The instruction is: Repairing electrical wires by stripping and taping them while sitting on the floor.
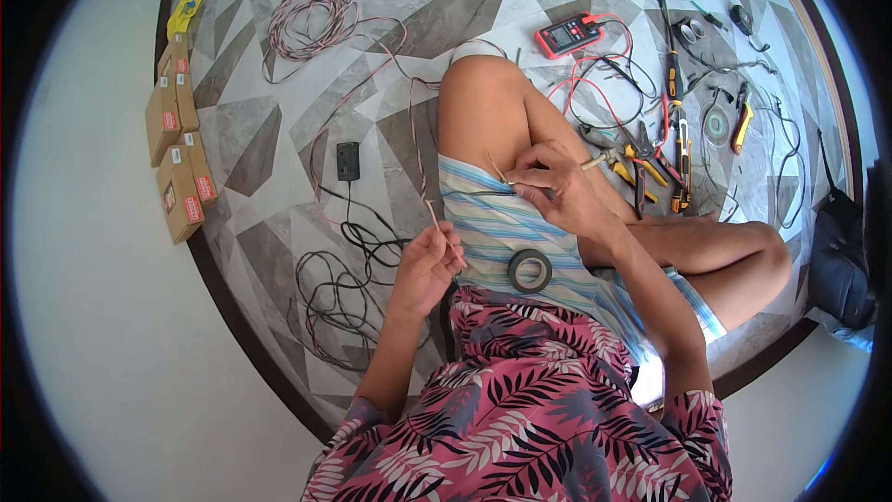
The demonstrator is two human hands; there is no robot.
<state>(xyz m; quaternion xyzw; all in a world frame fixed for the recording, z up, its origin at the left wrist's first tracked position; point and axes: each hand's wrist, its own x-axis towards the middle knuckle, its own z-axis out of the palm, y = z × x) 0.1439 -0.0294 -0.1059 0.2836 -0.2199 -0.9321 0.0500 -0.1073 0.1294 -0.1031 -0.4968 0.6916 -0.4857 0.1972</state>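
Observation:
My left hand, low beside my thigh, has its fingers closed on a pinkish wire, which rises toward bare twisted strands and the longer cable. My right hand, over the striped shorts, pinches a short copper wire end with dark insulation behind it. A roll of black tape lies on my lap below the right hand. A black socket block with coiled black cord lies on the floor left of my knee.
Coiled wire lies upper left, cardboard boxes along the left edge. A red-black multimeter, pliers, a screwdriver, cutters and loose wires spread right of my knee. A black bag sits at the far right.

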